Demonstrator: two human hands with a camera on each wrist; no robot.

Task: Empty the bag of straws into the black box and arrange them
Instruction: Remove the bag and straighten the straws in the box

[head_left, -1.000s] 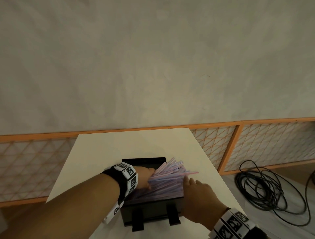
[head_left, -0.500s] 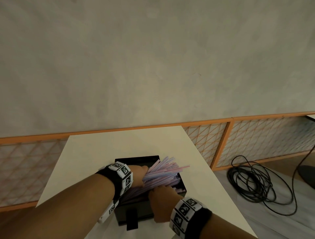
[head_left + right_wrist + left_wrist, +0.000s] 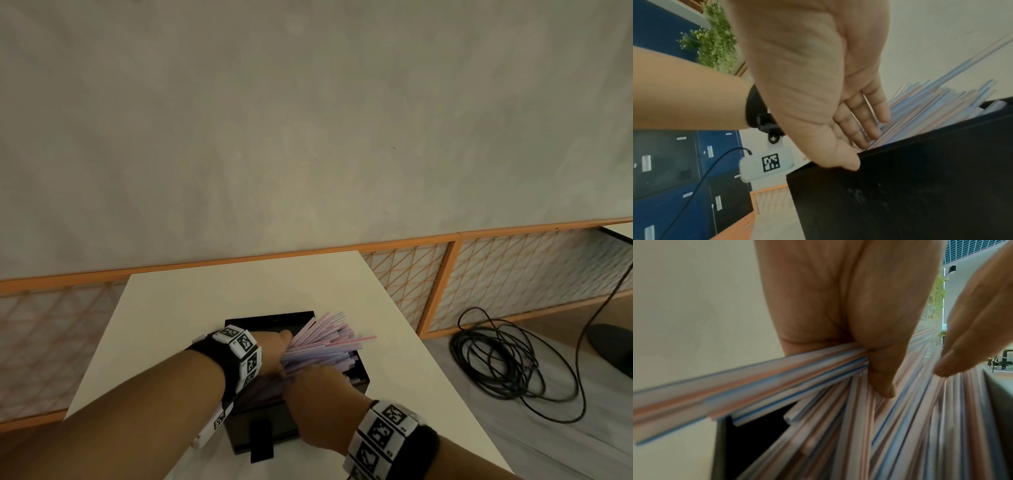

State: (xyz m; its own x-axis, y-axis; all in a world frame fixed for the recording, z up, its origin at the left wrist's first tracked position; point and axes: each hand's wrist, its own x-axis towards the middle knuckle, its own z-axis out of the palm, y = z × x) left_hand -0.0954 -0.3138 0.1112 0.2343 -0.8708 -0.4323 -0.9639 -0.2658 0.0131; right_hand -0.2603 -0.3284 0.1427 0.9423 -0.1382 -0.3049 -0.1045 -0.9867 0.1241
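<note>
A black box (image 3: 270, 317) stands on the white table (image 3: 205, 301), near its front. Pink, white and blue striped straws (image 3: 325, 342) fill it and fan out over its right rim. My left hand (image 3: 279, 349) is inside the box at the left end of the fan. In the left wrist view this hand (image 3: 916, 379) grips a bunch of straws (image 3: 900, 434) between thumb and fingers. My right hand (image 3: 317, 394) lies on the near part of the pile. Its straight fingers (image 3: 875, 123) press the straws (image 3: 931, 104), and the thumb touches the box wall (image 3: 920, 186). No bag is visible.
An orange lattice fence (image 3: 438, 274) runs behind and to the right of the table. A coil of black cable (image 3: 507, 363) lies on the floor at the right, beside a dark round base (image 3: 613, 346). The table's right edge is close to the box.
My right hand has moved from the right side of the box onto the near part of the straw pile. The left hand has stayed on the straws.
</note>
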